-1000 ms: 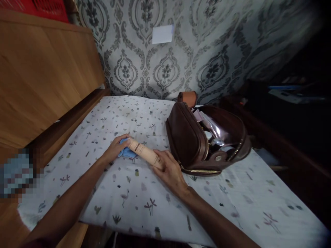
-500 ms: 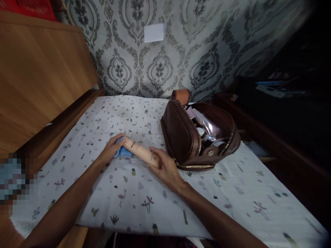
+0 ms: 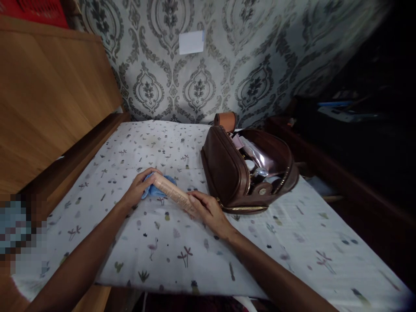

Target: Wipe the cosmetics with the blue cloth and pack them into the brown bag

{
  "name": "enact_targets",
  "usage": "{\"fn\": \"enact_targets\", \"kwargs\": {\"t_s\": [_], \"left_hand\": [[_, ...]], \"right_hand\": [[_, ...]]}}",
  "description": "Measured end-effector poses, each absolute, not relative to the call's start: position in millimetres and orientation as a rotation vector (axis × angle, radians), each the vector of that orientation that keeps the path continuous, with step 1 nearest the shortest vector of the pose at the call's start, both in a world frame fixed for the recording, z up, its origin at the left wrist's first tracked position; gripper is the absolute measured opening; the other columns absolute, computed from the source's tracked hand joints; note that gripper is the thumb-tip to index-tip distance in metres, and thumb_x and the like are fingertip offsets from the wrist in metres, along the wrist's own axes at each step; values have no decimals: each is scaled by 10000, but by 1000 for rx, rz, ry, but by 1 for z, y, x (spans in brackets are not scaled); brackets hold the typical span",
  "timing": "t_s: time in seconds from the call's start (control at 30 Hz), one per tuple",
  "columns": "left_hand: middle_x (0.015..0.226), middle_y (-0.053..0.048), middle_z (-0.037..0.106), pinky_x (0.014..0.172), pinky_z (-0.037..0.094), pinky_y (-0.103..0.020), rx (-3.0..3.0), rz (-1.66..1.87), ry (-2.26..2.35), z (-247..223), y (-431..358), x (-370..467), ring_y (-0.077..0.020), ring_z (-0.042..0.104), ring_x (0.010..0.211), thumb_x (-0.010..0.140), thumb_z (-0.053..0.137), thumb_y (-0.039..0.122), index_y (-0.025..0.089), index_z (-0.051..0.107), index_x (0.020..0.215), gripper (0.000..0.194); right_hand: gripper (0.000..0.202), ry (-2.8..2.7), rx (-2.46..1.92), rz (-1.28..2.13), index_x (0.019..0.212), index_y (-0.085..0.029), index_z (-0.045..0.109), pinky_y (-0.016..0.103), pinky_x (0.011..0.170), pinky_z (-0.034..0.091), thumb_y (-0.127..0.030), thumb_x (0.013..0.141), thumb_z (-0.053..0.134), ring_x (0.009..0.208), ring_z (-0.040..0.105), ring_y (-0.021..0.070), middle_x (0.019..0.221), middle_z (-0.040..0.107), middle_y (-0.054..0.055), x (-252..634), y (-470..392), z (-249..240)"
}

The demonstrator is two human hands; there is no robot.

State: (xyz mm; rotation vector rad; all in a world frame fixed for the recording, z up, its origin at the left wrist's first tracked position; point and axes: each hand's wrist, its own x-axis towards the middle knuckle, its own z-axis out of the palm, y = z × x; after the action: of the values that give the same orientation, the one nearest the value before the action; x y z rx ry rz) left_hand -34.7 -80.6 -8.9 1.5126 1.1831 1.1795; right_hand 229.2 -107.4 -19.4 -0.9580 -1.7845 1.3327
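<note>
A beige cosmetic tube (image 3: 172,192) lies slantwise between my two hands, a side with small printed text facing up. My left hand (image 3: 139,187) is closed on its far left end, with a blue cloth (image 3: 151,190) bunched under the fingers and behind the tube. At the near right end, my right hand (image 3: 211,214) grips the tube between thumb and fingers. Just right of that hand stands a brown leather cosmetic bag (image 3: 224,169), unzipped. Inside it show a shiny pink pouch (image 3: 260,154), a white cap (image 3: 249,165) and other small items.
The table cover (image 3: 169,251) is white with small printed plants and flamingos. An orange-brown cylindrical object (image 3: 225,121) is behind the bag. Patterned wallpaper with a white card (image 3: 191,42) rises at the back. A wooden cabinet (image 3: 55,78) borders the left side; dark furniture lies right.
The tube has been turned about its length, so small text replaces the front label. My right hand's fingers have shifted over its end. More blue cloth shows behind the tube.
</note>
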Motion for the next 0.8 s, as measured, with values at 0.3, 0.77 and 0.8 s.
{"fn": "enact_targets", "kwargs": {"t_s": [0.3, 0.77, 0.8], "left_hand": [[918, -32, 661, 763, 486, -265, 1444, 1241, 1326, -11, -83, -21, -192, 592, 851, 909, 538, 583, 190, 660, 1049, 436], [1461, -131, 532, 1084, 445, -381, 1592, 977, 1259, -4, -131, 54, -287, 510, 1331, 933, 550, 554, 196, 284, 1545, 757], [1419, -128, 565, 1048, 472, -372, 1560, 978, 1243, -5, -131, 53, -281, 556, 1271, 923, 566, 555, 189, 333, 1518, 736]], "right_hand": [[510, -1310, -834, 1926, 925, -234, 622, 355, 667, 574, -715, 769, 688, 662, 706, 214, 772, 690, 4, 220, -114, -22], [549, -1273, -759, 1762, 865, -215, 579, 291, 644, 551, -711, 703, 750, 661, 659, 160, 751, 666, -18, 214, -112, -32], [553, -1300, -780, 1760, 852, -213, 577, 288, 597, 543, -720, 706, 740, 618, 653, 162, 716, 663, -16, 214, -112, -33]]}}
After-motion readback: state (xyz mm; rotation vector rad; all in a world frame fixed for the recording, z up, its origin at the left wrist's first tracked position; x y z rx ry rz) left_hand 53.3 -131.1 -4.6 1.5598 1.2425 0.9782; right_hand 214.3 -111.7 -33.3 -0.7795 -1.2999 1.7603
